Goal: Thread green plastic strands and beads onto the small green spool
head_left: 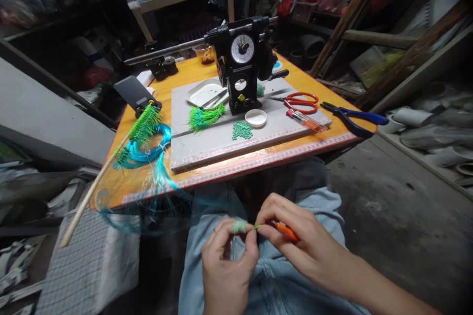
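Over my lap, my left hand [232, 261] pinches thumb and index finger together at one end of a short green strand [256, 227]. Pale green tape [239, 227] wraps its index finger. From the right, my right hand [295, 236] meets it, thumb and index fingertips at the strand's other end. A small orange-handled tool [287, 231] is tucked in the right hand; its tip is mostly hidden by the fingers. On the board ahead lie a bundle of green strands [207, 117], a pile of small green beads [242, 130] and a white round lid [255, 118].
A black winding machine with a dial [242, 49] stands on the grey board [207, 145]. Red-handled scissors [301, 102], an orange lighter [306, 121] and blue pliers [351, 117] lie right. Left are blue line coils [148, 150] and a stick [84, 202] bearing green strands.
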Demonstrator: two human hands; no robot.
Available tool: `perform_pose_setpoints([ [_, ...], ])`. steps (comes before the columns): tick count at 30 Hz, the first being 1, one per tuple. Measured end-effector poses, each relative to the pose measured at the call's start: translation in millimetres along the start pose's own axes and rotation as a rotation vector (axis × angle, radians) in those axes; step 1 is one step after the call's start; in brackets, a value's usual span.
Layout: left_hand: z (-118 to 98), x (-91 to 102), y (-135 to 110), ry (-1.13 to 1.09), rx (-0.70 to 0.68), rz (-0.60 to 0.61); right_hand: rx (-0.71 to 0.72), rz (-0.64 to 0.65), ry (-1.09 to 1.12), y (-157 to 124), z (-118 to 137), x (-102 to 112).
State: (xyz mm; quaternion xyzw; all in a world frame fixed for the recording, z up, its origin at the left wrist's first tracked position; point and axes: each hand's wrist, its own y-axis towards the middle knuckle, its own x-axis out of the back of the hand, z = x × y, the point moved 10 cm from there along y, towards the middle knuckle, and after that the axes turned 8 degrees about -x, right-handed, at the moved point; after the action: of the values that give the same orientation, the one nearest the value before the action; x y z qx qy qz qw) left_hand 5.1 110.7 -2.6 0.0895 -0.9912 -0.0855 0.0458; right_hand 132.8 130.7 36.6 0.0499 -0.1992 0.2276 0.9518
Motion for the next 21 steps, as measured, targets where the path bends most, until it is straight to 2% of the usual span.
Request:
perform_pose_setpoints([
  [3, 18.1, -0.3, -6.4, -0.228, 0.231, -0.109, 0.023, 0.028, -0.031, 0.4, -0.5, -5.0],
  [6, 23.0, -12.8, -9.2, -0.406, 0.344, -0.064, 0.035, 0.053, -0.028, -0.2, 0.2, -8.2],
  [10, 24.5, -19.3, -8.5, -0.523, 0.405, -0.012, 0.03, 0.01, 0.017, -1.6, 1.0, -3.6],
  [13, 26.5, -14.1, -6.3, -0.509, 0.409, -0.036, -0.043, -0.062, 0.072, -3.4, -7.5, 0.9],
  [18, 30.3, -7.9, -5.3, -0.437, 0.422, -0.078, -0.22, 0.086, 0.225, -7.4, -28.5, -29.1],
  [21, 27.7, -7.0, -4.5, -0.413, 0.407, -0.087, -0.265, 0.081, 0.286, -8.0, -33.1, -35.4],
])
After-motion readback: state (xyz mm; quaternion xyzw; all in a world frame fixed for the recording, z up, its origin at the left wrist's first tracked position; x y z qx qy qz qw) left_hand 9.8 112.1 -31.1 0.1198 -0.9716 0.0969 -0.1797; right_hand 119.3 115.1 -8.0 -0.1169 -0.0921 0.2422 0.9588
